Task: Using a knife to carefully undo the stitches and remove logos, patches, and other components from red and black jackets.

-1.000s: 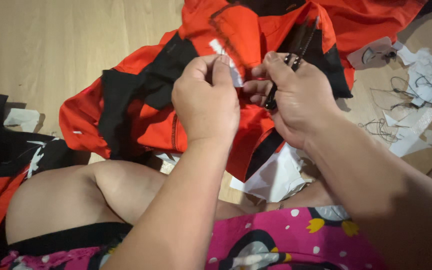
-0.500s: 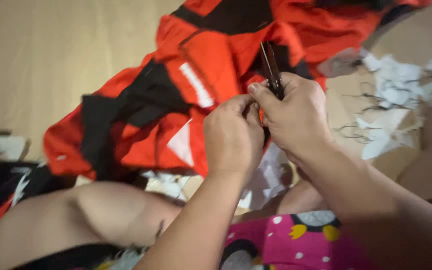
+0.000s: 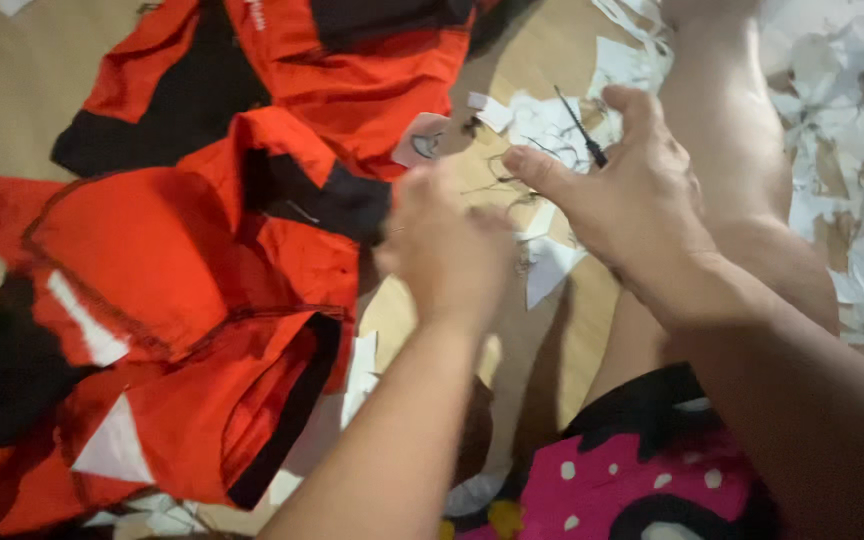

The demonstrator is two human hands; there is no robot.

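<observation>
We see the right hand point(image 3: 642, 200) raised over the floor, its fingers point(image 3: 542, 168) curled loosely around a thin black tool point(image 3: 582, 128); the shape suggests a seam ripper or small snips, though we cannot tell which. The tool's dark tip projects up and away from the thumb, and the grip on it is closed.

The left hand point(image 3: 447, 250) sits just beside the right hand, on its left, and is blurred by motion. We cannot tell whether its fingers are wide or narrow, nor whether they hold anything.

The red and black garment point(image 3: 182, 260) lies spread on the wooden floor point(image 3: 12, 130) to the left of the left hand. Its nearest dark edge appears to meet the fingers of that hand, but the blur hides the contact. A small white label point(image 3: 422, 140) lies on the floor just above the left hand, at the garment's edge.

White paper scraps point(image 3: 852, 120) are scattered beyond and to the right of the right hand, with loose dark threads point(image 3: 497, 190) lying near the fingers of both hands.

A bare leg point(image 3: 742, 190) runs beneath the right hand, and a pink dotted fabric point(image 3: 642, 480) shows below the right forearm.
</observation>
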